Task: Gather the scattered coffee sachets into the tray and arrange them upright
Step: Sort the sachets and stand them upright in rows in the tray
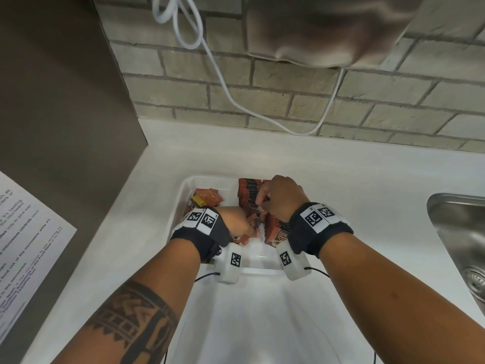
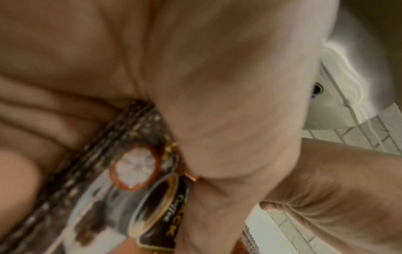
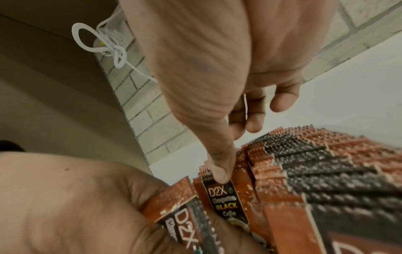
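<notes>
Gripped in the left hand [image 1: 233,222], a sachet bundle [image 3: 187,211] is fed toward the upright row [image 1: 252,193] pinched by the right hand [image 1: 283,198]; loosened, it could topple across the tray [image 1: 183,195].

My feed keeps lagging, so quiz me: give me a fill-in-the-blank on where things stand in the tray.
1. Both hands work inside the white ____.
2. The upright row of sachets stands along the tray's ____ side.
3. The left hand grips a bunch of ____.
4. The steel sink lies to the ____ of the tray.

Missing words: tray; right; sachets; right
</notes>
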Motion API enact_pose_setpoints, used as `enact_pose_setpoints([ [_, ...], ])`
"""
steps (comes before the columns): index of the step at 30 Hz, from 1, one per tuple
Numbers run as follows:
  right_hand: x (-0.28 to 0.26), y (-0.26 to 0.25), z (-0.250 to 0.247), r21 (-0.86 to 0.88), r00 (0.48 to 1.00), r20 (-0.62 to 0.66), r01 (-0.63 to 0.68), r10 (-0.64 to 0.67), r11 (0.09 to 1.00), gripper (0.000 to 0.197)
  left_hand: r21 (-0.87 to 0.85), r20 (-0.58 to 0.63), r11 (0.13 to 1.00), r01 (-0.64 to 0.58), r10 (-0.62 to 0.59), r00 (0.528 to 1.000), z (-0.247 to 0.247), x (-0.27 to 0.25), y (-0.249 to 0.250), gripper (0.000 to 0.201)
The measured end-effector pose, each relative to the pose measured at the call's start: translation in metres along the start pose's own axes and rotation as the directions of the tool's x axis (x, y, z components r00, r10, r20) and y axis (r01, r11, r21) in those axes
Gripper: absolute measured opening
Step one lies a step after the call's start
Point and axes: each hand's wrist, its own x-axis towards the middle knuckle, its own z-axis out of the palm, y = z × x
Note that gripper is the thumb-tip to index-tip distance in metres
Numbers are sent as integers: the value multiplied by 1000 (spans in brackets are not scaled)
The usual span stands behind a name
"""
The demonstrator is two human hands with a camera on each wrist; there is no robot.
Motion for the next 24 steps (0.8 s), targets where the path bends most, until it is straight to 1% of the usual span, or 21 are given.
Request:
enact_pose_setpoints([
  [4,0,2,-2,53,1000,-16,4,-3,999,21,-3,2,1000,8,-8,1000,1,0,0,39],
  [8,-3,6,-7,115,998,-60,12,-5,993,28,-154,12,988,6,-4,1000,2,-1,-6,33],
  [10,-8,8,-12,169,996,-84,22,-8,985,26,-247,10,969,-14,17,1000,1,-6,-10,28],
  [12,-16,8,-15,225,997,-78,40,-23,974,24,-337,-3,941,-41,42,999,-4,-13,-11,29],
  [15,-26,5,-15,263,999,-35,39,-31,964,18,-345,-49,936,-71,58,997,-10,-23,-13,31],
  [17,-30,1,-14,260,1000,1,27,-28,965,6,-437,-78,894,-97,69,995,-11,-29,-13,28],
  [18,-33,0,-14,271,999,23,27,-34,962,6,-502,-96,856,-120,82,992,-10,-31,-14,29],
  [20,-36,-1,-13,332,997,66,24,-49,943,16,-614,-135,767,-186,130,982,-10,-38,-15,31],
  [21,-37,-1,-13,376,996,73,23,-55,926,17,-653,-145,726,-216,161,976,-11,-40,-17,32],
  [22,-39,-1,-14,422,996,71,24,-59,906,17,-673,-153,700,-241,188,970,-11,-42,-19,34],
  [24,-39,-1,-17,490,998,36,30,-54,871,14,-680,-159,679,-277,232,960,-11,-46,-22,35],
])
